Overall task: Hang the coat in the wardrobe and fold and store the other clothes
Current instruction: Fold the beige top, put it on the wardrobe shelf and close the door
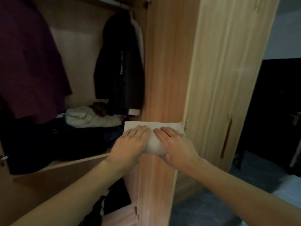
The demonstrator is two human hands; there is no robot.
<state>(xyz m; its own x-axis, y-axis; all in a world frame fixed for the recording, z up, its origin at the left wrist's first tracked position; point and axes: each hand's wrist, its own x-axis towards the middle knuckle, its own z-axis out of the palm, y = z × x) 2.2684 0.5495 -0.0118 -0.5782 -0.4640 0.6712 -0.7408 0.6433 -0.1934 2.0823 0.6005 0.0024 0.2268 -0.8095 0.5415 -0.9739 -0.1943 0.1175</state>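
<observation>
A folded white garment [154,143] is held in the air in front of the wardrobe's upright wooden panel [164,62]. My left hand [130,142] and my right hand [176,144] hold it from either side, fingers flat on top and thumbs tucked underneath. A dark coat [120,70] hangs from the rail [123,6] in the open left compartment, with a pale garment behind it. A purple garment [27,62] hangs at the far left.
The shelf [78,159] below the hanging clothes carries a white bundle [91,118] and dark clothes [57,141]. More dark and pinkish clothes [117,203] lie in the space beneath. A closed light wardrobe door [224,79] stands to the right, with dark furniture [276,103] beyond.
</observation>
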